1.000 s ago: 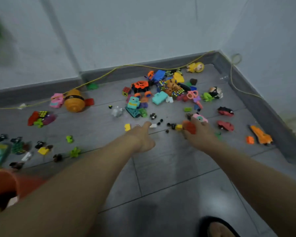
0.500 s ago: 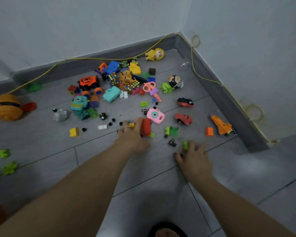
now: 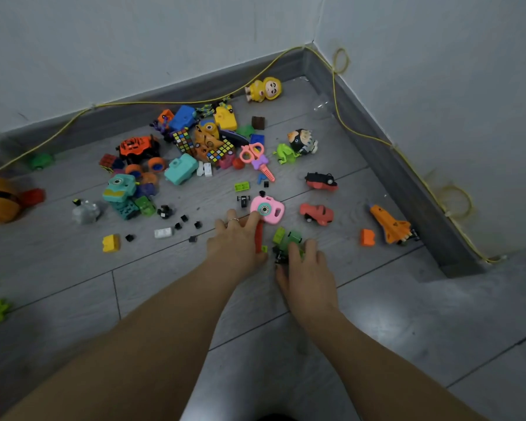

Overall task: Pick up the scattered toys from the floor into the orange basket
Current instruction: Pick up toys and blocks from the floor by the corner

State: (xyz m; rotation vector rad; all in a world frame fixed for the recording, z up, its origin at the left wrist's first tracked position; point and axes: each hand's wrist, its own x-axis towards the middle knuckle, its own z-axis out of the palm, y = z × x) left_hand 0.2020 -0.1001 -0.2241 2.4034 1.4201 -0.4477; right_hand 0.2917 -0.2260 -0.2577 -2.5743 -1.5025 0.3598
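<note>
Toys (image 3: 195, 153) lie scattered on the floor toward the wall corner; left hand (image 3: 236, 238) still clutches the red block (image 3: 258, 238), now touching the pink camera (image 3: 267, 209); right hand (image 3: 304, 268) has moved up, fingers closing around the green car (image 3: 290, 240).

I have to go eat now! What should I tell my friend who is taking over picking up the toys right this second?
Left hand: on the floor, holding a red piece, fingertips at the pink toy camera.
Right hand: closing over the small green toys; whether it grips them yet is hard to tell.
The orange basket is out of view.
Done: nothing can be counted as binned from here.
Left: nearly everything. The big pile by the wall around the teal camera, the two red cars, the orange shuttle, the yellow brick and the black bits near it.
</note>
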